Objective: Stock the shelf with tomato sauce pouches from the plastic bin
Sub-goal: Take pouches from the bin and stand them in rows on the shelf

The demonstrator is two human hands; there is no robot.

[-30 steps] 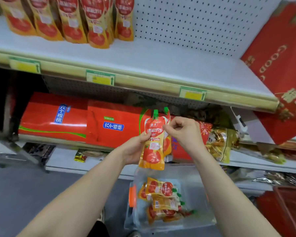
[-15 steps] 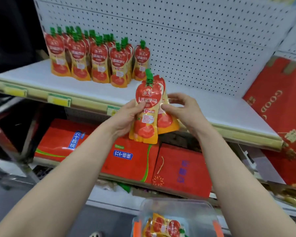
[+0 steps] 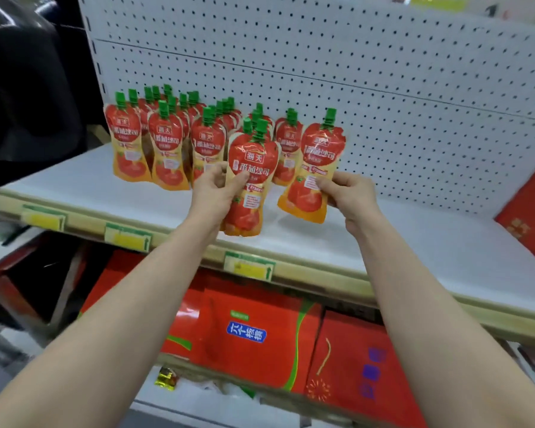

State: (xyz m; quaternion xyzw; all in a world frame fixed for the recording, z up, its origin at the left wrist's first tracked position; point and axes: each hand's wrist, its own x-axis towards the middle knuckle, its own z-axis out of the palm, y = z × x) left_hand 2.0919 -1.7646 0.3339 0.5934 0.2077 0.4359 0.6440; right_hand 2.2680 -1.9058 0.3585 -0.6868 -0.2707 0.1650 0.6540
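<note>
Over the front half of the white shelf board [image 3: 414, 242], both bare arms reach forward, each hand holding one pouch. The left hand [image 3: 213, 193] grips a red-and-orange foil tomato sauce pouch [image 3: 250, 168] with a green screw cap: the thumb lies across the printed front and the other fingers are curled round its left edge and back. This pouch is upright, its label facing the camera and its bottom edge hanging over the shelf near the front lip.

The right hand [image 3: 349, 196] pinches a second pouch [image 3: 315, 168] of the same kind by its right edge, fingers closed on the foil about midway down. It is tilted, cap leaning to the right. Whether its base touches the board cannot be told. The two held pouches are just beside each other, not touching.

Behind them and to the left, a cluster of standing pouches [image 3: 167, 143] fills the rear of the shelf in several rows against the white perforated back panel [image 3: 352, 72].

Yellow-and-green price tags [image 3: 127, 237] sit along the shelf's pale front rail. Red cardboard gift boxes [image 3: 254, 329] lie on the level below, and another red box [image 3: 528, 211] leans at the shelf's far right end.
</note>
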